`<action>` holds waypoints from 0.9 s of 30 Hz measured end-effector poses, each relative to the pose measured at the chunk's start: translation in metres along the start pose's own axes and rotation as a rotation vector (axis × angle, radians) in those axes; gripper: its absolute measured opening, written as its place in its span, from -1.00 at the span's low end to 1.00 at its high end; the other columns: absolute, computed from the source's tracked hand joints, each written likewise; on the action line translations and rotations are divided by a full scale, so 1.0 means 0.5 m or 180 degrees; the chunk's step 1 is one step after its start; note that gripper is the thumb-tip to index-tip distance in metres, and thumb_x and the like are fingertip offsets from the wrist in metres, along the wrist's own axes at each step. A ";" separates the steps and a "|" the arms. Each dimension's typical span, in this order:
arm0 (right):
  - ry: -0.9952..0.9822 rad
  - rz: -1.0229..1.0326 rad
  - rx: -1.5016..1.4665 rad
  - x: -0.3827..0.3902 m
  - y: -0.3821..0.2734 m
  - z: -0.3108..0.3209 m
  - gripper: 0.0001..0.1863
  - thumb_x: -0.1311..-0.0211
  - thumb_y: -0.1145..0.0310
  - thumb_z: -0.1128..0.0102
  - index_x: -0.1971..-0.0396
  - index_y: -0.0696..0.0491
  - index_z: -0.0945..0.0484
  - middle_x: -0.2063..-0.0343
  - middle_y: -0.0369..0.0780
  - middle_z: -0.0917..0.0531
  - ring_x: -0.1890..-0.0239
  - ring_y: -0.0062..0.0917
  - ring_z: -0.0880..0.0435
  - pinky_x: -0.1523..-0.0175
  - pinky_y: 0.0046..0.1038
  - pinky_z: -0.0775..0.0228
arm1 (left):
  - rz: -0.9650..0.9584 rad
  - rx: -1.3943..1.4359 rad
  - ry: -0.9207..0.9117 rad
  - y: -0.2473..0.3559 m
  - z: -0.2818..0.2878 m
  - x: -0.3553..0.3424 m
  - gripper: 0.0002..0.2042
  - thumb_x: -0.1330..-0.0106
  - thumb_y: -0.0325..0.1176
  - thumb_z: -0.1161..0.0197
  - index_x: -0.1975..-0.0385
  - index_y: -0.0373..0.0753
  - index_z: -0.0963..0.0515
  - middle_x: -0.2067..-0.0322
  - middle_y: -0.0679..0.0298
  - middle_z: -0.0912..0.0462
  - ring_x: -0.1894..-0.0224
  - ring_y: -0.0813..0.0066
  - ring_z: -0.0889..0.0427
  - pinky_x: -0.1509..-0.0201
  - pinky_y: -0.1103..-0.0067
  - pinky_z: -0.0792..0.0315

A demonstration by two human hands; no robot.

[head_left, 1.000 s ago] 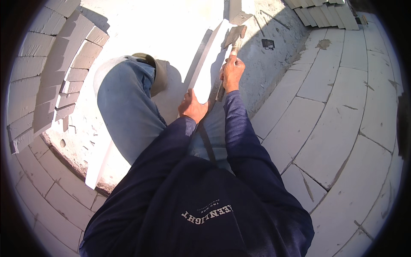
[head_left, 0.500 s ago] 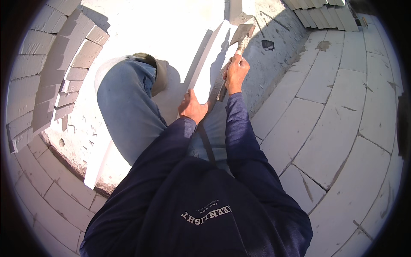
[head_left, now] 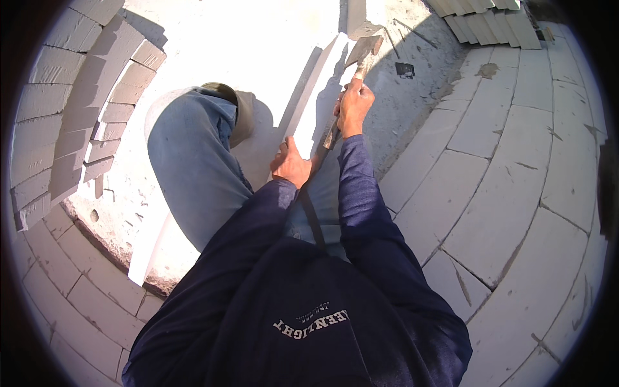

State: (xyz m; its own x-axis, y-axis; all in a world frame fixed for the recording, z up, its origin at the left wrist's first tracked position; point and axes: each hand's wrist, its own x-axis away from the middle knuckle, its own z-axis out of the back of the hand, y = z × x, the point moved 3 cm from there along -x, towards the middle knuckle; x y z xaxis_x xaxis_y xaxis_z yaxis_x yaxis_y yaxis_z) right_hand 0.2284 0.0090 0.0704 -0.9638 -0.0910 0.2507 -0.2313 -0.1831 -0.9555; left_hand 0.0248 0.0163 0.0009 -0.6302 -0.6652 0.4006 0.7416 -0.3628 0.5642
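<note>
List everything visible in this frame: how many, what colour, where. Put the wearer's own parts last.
white block: one, white, centre
hand tool: one, grey-brown head, upper centre
grey block: one, grey, top centre
left stack: several blocks, pale grey, upper left
right stack: several blocks, white, upper right
right block courses: many blocks, pale grey, right side
lower block courses: many blocks, grey, lower left
slab: one, white, lower left
rods: at least two, dark, upper right of centre
box-like item: one, black, below the rods
floor: one, pale, upper centre
jeans: one pair, blue, left of centre
top: one, navy, lower centre
left hand: one, bare, gripping the white block
right hand: one, bare, gripping the tool
</note>
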 end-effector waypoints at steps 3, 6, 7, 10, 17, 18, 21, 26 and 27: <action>0.0096 0.0413 -0.0019 0.000 0.023 -0.003 -0.49 -0.58 0.03 0.02 0.52 0.11 -0.35 0.80 -0.31 -0.35 0.88 -0.60 -0.28 0.80 -0.46 -0.09 | -0.0032 0.0002 0.0022 -0.006 -0.004 0.005 -0.24 -0.18 0.19 -0.41 -0.13 -0.30 -0.28 0.07 -0.08 -0.59 0.08 -0.10 -0.71 0.03 0.16 -0.60; 0.0142 0.0468 0.0380 -0.023 0.084 -0.015 -0.49 -0.58 0.02 0.03 0.52 0.11 -0.35 0.79 -0.32 -0.35 0.88 -0.60 -0.28 0.80 -0.45 -0.08 | -0.0023 0.0036 -0.0008 0.005 0.001 0.005 -0.25 -0.19 0.18 -0.42 -0.11 -0.30 -0.28 0.05 -0.11 -0.59 0.08 -0.14 -0.69 0.01 0.15 -0.58; 0.0079 0.0195 0.0289 -0.024 0.089 -0.013 -0.48 -0.57 0.00 0.02 0.53 0.10 -0.35 0.79 -0.32 -0.34 0.88 -0.59 -0.27 0.80 -0.43 -0.09 | 0.0000 0.0040 -0.0017 0.007 0.003 0.005 -0.25 -0.18 0.18 -0.43 -0.08 -0.29 -0.28 0.03 -0.12 -0.58 0.07 -0.16 -0.68 0.00 0.13 -0.57; -0.0044 -0.0360 0.0082 -0.017 0.036 -0.011 -0.46 -0.54 -0.05 -0.01 0.54 0.07 -0.35 0.79 -0.32 -0.34 0.87 -0.58 -0.27 0.79 -0.39 -0.10 | 0.0072 0.0177 -0.0038 0.005 0.006 0.004 -0.25 -0.16 0.19 -0.45 -0.06 -0.30 -0.28 0.02 -0.14 -0.58 0.07 -0.20 -0.67 -0.01 0.12 -0.55; 0.0287 0.1136 0.0275 -0.003 0.046 -0.016 -0.47 -0.54 -0.01 -0.05 0.52 0.12 -0.36 0.76 -0.28 -0.37 0.83 -0.56 -0.32 0.77 -0.39 -0.14 | -0.0143 -0.0054 0.0147 -0.021 -0.014 -0.001 -0.24 -0.21 0.20 -0.40 -0.16 -0.28 -0.29 0.04 -0.07 -0.61 0.07 -0.12 -0.71 0.01 0.16 -0.60; 0.0317 0.1081 0.0469 -0.002 0.062 -0.026 -0.47 -0.54 0.01 -0.05 0.53 0.15 -0.37 0.74 -0.25 -0.39 0.78 -0.51 -0.38 0.68 -0.36 -0.19 | -0.0119 -0.0078 0.0131 -0.020 -0.015 -0.003 -0.24 -0.20 0.21 -0.41 -0.13 -0.27 -0.29 0.05 -0.06 -0.61 0.07 -0.11 -0.71 0.02 0.16 -0.60; 0.0321 0.0587 0.0980 -0.012 0.098 -0.043 -0.46 -0.54 0.07 -0.05 0.54 0.24 -0.39 0.70 -0.13 -0.45 0.60 -0.36 -0.56 0.42 -0.25 -0.36 | -0.0133 -0.0133 0.0072 -0.016 -0.015 -0.005 -0.28 -0.21 0.21 -0.40 -0.07 -0.25 -0.29 0.07 -0.04 -0.60 0.08 -0.10 -0.71 0.04 0.16 -0.61; 0.0049 -0.0022 0.0339 0.023 0.015 -0.046 -0.49 -0.57 0.04 0.01 0.52 0.13 -0.34 0.79 -0.27 -0.37 0.85 -0.56 -0.35 0.77 -0.43 -0.16 | -0.0123 -0.0300 0.0158 -0.020 -0.018 -0.003 -0.56 -0.40 -0.02 -0.26 0.02 -0.22 -0.30 0.11 0.03 -0.62 0.13 -0.04 -0.74 0.09 0.20 -0.63; 0.0068 0.0098 0.0231 0.036 -0.006 -0.038 -0.49 -0.58 0.04 0.02 0.51 0.13 -0.34 0.79 -0.28 -0.37 0.85 -0.57 -0.34 0.78 -0.43 -0.16 | -0.0099 -0.0387 0.0205 -0.026 -0.028 -0.005 -0.62 -0.42 -0.09 -0.22 0.03 -0.21 -0.30 0.13 0.04 -0.63 0.15 -0.02 -0.75 0.11 0.21 -0.64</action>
State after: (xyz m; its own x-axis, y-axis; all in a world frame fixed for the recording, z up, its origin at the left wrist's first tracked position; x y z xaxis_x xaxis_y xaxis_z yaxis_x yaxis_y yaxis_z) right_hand 0.2092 0.0265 0.0748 -0.9731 -0.0770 0.2173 -0.1920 -0.2510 -0.9487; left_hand 0.0200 0.0138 -0.0176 -0.6400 -0.6916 0.3348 0.7469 -0.4577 0.4823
